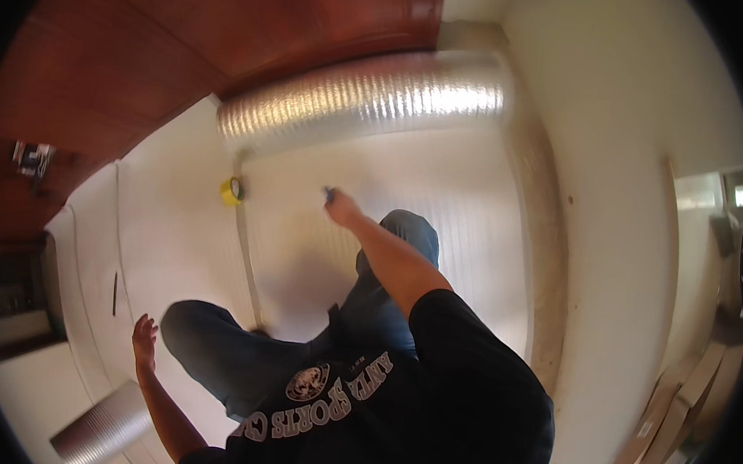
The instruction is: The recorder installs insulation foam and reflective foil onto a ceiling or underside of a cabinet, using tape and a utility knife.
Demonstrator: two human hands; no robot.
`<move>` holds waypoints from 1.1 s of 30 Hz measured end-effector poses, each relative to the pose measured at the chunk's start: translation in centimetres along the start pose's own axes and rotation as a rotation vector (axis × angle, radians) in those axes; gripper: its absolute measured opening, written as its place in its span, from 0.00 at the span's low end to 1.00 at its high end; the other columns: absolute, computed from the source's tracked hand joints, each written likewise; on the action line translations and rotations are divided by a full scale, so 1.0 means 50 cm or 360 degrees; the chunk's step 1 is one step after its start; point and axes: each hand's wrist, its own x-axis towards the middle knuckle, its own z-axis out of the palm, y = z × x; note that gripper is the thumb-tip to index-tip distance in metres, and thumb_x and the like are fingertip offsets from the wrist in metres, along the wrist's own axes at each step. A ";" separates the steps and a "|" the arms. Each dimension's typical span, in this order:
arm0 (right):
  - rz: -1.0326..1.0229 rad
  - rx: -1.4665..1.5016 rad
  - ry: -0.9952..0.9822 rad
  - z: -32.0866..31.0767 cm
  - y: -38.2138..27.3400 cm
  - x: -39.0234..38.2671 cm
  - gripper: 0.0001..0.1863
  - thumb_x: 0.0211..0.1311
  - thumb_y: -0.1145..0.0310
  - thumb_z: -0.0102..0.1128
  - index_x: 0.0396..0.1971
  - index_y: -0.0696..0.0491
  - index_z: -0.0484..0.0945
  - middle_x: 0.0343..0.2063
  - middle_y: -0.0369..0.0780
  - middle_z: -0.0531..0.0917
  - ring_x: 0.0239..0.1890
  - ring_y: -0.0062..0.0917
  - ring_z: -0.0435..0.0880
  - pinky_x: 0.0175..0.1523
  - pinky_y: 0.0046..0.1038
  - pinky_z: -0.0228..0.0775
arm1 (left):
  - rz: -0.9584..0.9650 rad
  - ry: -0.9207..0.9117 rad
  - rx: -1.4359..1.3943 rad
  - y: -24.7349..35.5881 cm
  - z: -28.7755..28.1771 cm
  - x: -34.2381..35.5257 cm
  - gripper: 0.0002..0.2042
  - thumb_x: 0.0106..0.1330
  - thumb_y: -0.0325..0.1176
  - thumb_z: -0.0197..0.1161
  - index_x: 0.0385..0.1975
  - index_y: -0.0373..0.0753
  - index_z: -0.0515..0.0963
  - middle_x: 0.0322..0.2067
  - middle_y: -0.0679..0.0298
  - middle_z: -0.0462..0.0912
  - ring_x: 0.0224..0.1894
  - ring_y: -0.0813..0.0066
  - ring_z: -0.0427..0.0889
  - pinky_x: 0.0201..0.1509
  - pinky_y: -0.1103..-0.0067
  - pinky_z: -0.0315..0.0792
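My right hand (pixel 343 210) is closed around a small dark blue object (pixel 330 195) whose kind I cannot make out. It hovers over a pale, shiny sheet (pixel 462 208) spread on the floor, beside my bent right knee. Past that hand lies a thick silvery roll of ribbed foil material (pixel 362 100) at the sheet's far end. To the left, near the sheet's edge, stands a yellow roll of tape (pixel 232 191). My left hand (pixel 145 342) hangs beside my left knee with its fingers apart, holding nothing.
Red-brown wooden furniture (pixel 136 39) borders the far left. A thin black stick-like thing (pixel 115 295) lies on the floor left of my left hand. Another ribbed silvery piece (pixel 104 428) is at the lower left. A pale wall (pixel 620 205) and cardboard boxes (pixel 676 404) are on the right.
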 end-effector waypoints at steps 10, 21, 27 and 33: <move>0.0544 0.1144 0.0368 -0.189 0.114 -0.001 0.16 0.70 0.54 0.50 0.35 0.53 0.68 0.17 0.34 0.68 0.15 0.23 0.70 0.18 0.26 0.64 | -0.0489 -0.0522 -0.0158 -0.102 0.213 -0.189 0.21 0.75 0.42 0.48 0.66 0.47 0.65 0.60 0.65 0.74 0.60 0.69 0.73 0.63 0.61 0.67; 0.0548 0.1089 0.0565 -0.322 0.216 -0.030 0.12 0.62 0.68 0.64 0.36 0.58 0.70 0.25 0.39 0.80 0.25 0.24 0.81 0.34 0.27 0.77 | 0.0359 -0.0367 0.0080 0.335 0.387 0.310 0.18 0.70 0.36 0.58 0.57 0.35 0.75 0.43 0.58 0.83 0.42 0.71 0.82 0.49 0.74 0.75; 0.0692 0.0461 0.0325 -0.270 0.162 0.005 0.11 0.68 0.63 0.59 0.35 0.55 0.71 0.21 0.36 0.77 0.20 0.20 0.77 0.28 0.23 0.73 | 0.0850 -0.0226 0.0516 0.579 0.569 0.650 0.24 0.67 0.44 0.60 0.58 0.35 0.72 0.50 0.47 0.81 0.52 0.52 0.81 0.56 0.67 0.74; 0.0699 0.0369 0.0230 -0.159 0.071 0.088 0.13 0.72 0.59 0.53 0.37 0.55 0.72 0.21 0.34 0.75 0.21 0.18 0.75 0.29 0.22 0.73 | 0.0613 -0.0089 -0.0001 0.652 0.748 0.965 0.38 0.61 0.54 0.64 0.60 0.26 0.68 0.52 0.39 0.78 0.56 0.49 0.79 0.61 0.67 0.71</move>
